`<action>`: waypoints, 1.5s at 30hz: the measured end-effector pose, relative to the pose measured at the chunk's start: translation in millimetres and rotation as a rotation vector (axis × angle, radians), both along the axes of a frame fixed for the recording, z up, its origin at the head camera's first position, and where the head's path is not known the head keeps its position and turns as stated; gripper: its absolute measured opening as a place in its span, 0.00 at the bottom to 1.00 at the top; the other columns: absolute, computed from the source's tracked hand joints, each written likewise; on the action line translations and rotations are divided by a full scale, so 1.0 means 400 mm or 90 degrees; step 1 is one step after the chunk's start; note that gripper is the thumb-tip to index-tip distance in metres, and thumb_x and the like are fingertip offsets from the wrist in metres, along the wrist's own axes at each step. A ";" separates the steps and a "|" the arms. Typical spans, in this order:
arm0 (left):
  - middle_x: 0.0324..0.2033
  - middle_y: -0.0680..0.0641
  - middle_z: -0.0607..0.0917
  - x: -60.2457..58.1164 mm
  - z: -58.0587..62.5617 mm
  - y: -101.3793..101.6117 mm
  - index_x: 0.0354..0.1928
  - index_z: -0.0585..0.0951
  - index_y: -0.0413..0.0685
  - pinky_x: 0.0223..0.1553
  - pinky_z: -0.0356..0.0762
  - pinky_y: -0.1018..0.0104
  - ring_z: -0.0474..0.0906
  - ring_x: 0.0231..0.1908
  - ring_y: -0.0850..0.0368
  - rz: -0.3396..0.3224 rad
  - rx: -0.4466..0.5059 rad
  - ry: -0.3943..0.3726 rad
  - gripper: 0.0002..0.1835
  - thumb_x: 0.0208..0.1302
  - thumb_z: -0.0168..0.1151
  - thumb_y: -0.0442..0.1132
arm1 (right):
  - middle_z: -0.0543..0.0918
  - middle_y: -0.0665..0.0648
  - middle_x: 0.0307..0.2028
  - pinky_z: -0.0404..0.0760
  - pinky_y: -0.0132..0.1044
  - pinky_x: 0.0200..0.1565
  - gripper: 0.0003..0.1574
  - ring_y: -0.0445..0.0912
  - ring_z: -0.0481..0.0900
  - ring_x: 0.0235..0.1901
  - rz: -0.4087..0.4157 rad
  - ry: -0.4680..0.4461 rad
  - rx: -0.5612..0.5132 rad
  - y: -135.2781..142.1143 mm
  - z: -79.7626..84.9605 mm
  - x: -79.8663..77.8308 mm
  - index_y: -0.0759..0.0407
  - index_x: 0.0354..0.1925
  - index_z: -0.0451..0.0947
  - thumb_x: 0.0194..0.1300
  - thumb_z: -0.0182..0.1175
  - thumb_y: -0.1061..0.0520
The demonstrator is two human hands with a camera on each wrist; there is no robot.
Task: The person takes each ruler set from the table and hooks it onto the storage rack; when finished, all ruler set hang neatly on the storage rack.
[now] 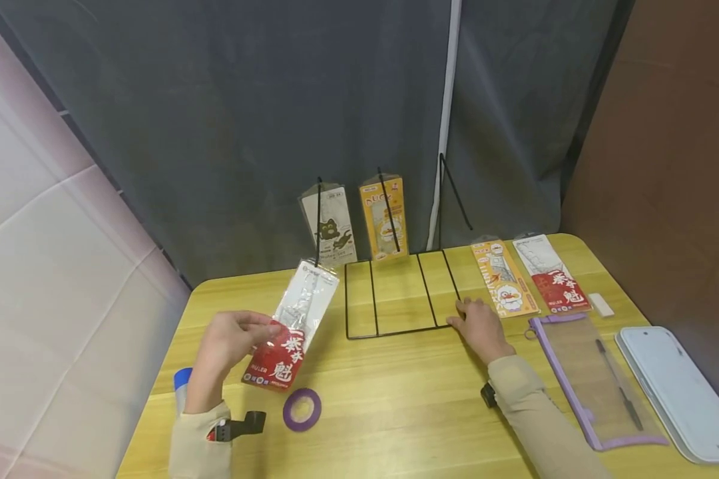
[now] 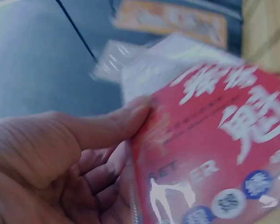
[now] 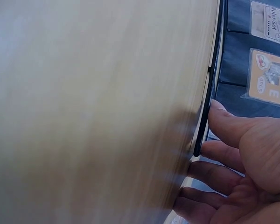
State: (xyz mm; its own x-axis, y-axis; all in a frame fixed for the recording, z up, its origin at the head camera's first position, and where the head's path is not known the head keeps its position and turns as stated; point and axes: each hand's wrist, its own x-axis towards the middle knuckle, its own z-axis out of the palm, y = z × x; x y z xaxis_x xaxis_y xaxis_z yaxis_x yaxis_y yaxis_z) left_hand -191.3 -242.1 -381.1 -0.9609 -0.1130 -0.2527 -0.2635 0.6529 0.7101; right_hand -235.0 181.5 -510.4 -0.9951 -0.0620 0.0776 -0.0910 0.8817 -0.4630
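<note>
My left hand [image 1: 228,342] pinches a ruler set packet [image 1: 275,359], red below and white above, by its side between thumb and fingers. The packet tilts, and its clear top end meets the lower tip of the left black prong [image 1: 318,219] in the head view. My right hand [image 1: 482,332] grips the front right corner of the black wire rack [image 1: 407,331], thumb on one side of the wire. Behind the prongs hang a white cat ruler packet [image 1: 337,233] and an orange duck packet [image 1: 389,229]. The right prong [image 1: 457,193] holds no packet.
On the right lie an orange duck packet [image 1: 506,283], another red-and-white ruler packet [image 1: 554,283], a white eraser [image 1: 602,305], a purple-edged mesh pouch [image 1: 581,372] with a pen, and a pale blue case [image 1: 683,392]. A purple tape roll [image 1: 287,412] and blue-capped object [image 1: 182,378] lie left.
</note>
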 end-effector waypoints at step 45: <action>0.25 0.54 0.86 -0.056 -0.044 0.514 0.29 0.86 0.51 0.27 0.79 0.64 0.82 0.28 0.59 -0.116 0.320 0.240 0.12 0.45 0.75 0.49 | 0.79 0.70 0.46 0.76 0.56 0.36 0.26 0.64 0.76 0.40 0.003 0.073 -0.004 0.003 -0.008 -0.003 0.65 0.51 0.78 0.59 0.65 0.50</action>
State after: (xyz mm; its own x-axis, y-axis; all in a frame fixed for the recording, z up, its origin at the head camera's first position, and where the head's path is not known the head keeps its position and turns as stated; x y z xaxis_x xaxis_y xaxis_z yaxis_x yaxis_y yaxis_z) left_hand -213.9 -36.5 -398.9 -0.9865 0.1042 0.1263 0.1473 0.2279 0.9625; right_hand -236.1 182.6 -513.4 -0.9794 -0.0653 0.1910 -0.1472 0.8786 -0.4543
